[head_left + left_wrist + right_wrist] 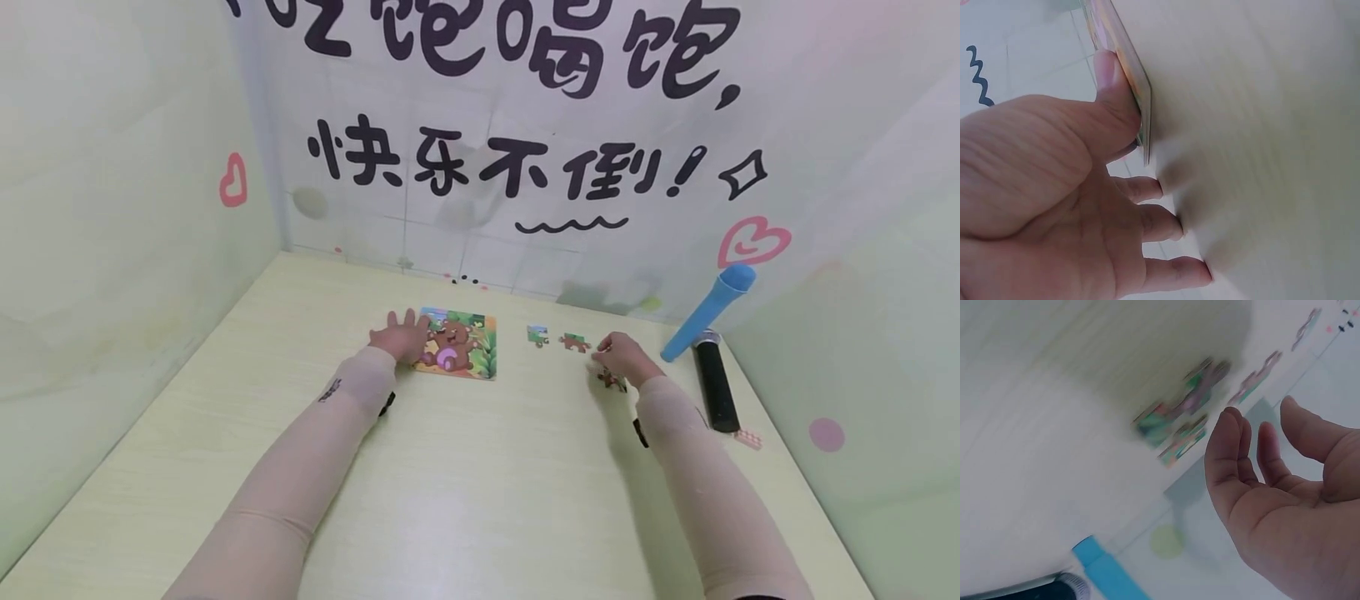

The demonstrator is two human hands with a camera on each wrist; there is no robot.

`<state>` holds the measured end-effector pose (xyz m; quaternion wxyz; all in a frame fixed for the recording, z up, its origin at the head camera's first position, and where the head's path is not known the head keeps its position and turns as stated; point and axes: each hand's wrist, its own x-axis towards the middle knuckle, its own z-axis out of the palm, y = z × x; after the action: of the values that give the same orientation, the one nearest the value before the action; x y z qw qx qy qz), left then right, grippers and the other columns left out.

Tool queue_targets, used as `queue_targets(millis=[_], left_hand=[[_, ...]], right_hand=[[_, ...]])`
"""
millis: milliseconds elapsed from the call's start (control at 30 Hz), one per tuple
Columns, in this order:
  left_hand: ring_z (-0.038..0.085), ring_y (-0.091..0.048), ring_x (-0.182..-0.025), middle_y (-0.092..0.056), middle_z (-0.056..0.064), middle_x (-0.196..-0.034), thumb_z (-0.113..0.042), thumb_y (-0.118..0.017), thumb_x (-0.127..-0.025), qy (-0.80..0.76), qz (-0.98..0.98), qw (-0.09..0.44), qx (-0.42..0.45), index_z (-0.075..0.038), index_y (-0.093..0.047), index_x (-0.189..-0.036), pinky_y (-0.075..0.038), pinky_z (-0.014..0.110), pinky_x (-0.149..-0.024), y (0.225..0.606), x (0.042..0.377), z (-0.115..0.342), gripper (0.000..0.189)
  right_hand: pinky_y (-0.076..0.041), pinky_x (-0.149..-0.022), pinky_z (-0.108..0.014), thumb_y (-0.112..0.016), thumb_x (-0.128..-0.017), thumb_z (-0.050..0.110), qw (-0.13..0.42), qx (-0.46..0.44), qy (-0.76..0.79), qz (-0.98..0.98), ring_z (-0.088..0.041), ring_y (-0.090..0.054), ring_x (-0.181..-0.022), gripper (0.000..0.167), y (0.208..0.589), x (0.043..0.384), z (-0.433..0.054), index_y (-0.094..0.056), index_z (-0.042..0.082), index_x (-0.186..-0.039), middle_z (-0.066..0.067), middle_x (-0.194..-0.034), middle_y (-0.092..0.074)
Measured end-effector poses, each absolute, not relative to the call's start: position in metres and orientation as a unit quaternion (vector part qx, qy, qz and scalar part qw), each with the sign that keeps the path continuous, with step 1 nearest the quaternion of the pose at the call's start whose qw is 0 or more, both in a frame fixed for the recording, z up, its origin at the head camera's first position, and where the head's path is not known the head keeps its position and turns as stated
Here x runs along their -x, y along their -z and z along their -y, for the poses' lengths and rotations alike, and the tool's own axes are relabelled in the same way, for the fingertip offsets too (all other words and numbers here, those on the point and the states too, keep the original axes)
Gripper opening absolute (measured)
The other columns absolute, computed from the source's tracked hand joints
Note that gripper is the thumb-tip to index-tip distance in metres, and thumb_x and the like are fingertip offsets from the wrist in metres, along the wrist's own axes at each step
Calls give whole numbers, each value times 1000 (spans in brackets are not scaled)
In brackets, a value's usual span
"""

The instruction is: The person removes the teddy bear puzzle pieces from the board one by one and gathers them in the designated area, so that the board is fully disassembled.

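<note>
My left hand (400,336) is at the left edge of a bear jigsaw puzzle (480,346) on the table. In the left wrist view its thumb rests on the puzzle's edge (1138,75), and the other fingers (1175,275) stand spread with their tips on the tabletop. Over at the right, my right hand (622,357) hovers by several loose puzzle pieces. Its fingers bend gently, and the right wrist view shows a gap between thumb and fingers with nothing in it. Below it lie patterned pieces (612,381); a brown piece (575,342) and a blue-green piece (537,335) lie leftward.
A blue stick-shaped microphone (705,317) leans on the wall at the right. Beside it lies a black microphone (717,383), with a small pink checked item (748,438) near its lower end. Printed walls enclose the pale wooden table (465,483) at the back and sides.
</note>
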<state>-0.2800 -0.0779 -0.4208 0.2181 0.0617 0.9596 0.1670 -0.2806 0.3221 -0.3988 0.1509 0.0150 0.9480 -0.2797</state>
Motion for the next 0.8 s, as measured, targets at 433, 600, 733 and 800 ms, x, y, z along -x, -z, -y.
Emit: queue_targets(millis=[433,600,733,800], left_hand=[[46,10,-152,7,18,-169,-20,-38,-109,-171,-959,218,-57,-11,-5,-164,-7,75,-115,416,275,77,65],[46,10,-152,8,17,-169,-23,-45,-108,-169,-959,222,-57,-9,-6,-164,-6,74,-116,416,275,76,69],[46,10,-152,7,18,-169,-24,-48,-107,-171,-959,220,-59,-8,-7,-163,-7,75,-115,417,277,77,72],[47,10,-152,7,19,-169,-25,-50,-106,-171,-958,220,-61,-8,-7,-164,-7,76,-115,418,277,78,73]], right_hand=[[-54,-92,-49,-53,-106,14,141,39,357,-923,-37,-60,-105,26,395,294,-248,-52,-6,-122,-22,-116,-58],[-54,-90,-47,-55,-105,16,135,78,374,-914,-33,-61,-101,26,394,301,-222,-53,-4,-121,-20,-113,-60],[-54,-88,-43,-58,-104,19,134,89,368,-916,-28,-60,-102,27,394,305,-200,-55,-1,-123,-16,-116,-60],[-53,-92,-43,-58,-104,20,138,94,367,-915,-29,-60,-108,28,394,304,-190,-55,0,-124,-16,-120,-60]])
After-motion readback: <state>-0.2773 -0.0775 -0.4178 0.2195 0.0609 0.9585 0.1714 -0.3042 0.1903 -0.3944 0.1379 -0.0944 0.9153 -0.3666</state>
